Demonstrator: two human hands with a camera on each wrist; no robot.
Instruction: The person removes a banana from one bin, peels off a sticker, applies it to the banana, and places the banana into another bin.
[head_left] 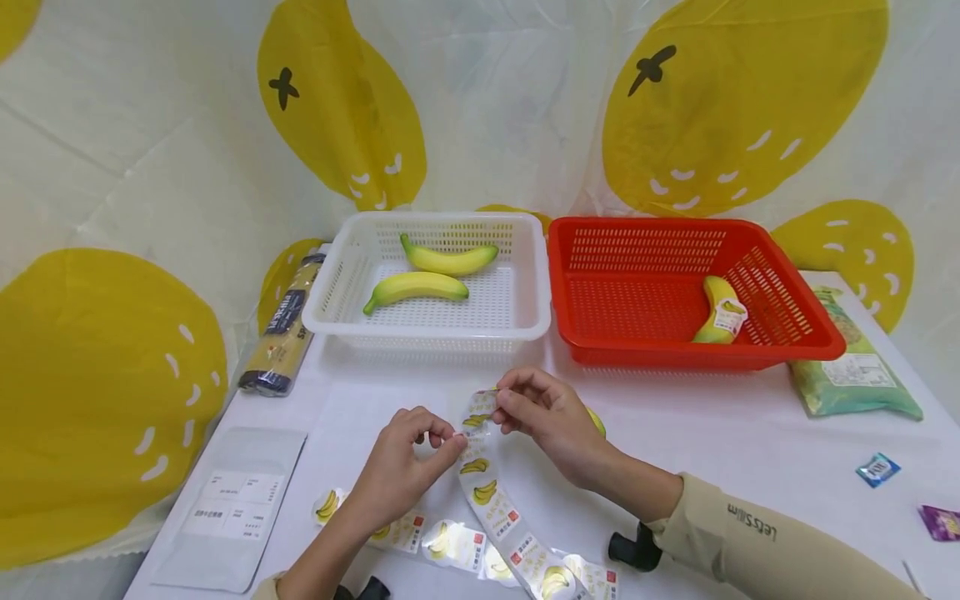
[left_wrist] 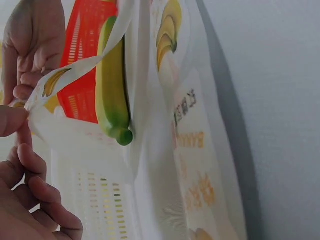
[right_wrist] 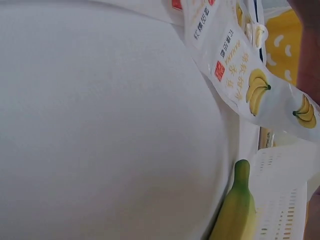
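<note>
The left hand (head_left: 401,467) pinches the near side of a banana-sticker strip (head_left: 484,493) between thumb and forefinger, its other fingers curled in. The right hand (head_left: 551,425), just beyond and to the right of it, pinches the strip's upper end between thumb and fingers. So the strip hangs between the two hands and runs down toward the person, between the forearms, its printed banana pictures facing up. A further length of banana stickers (head_left: 453,546) lies flat on the white cloth, passing under the left forearm and under the held strip.

An unlabelled yellow-green banana (left_wrist: 112,85) lies on the cloth just behind the right hand, which mostly hides it in the head view. Beyond the left hand stands a white perforated basket (head_left: 427,332) with two bananas inside — an upper banana (head_left: 450,260) and a lower banana (head_left: 416,287). Beyond the right hand and to its right stands a red perforated basket (head_left: 705,354); it holds one banana with a white label (head_left: 715,300).

Well left of the left hand lie a spaghetti packet (head_left: 285,325), farther off, and a silver-grey pouch (head_left: 232,508), nearer. Well right of the right hand are a green bag (head_left: 855,375), partly under the red basket's rim, a blue sachet (head_left: 877,470) and, farthest right, a purple sachet (head_left: 941,522).
</note>
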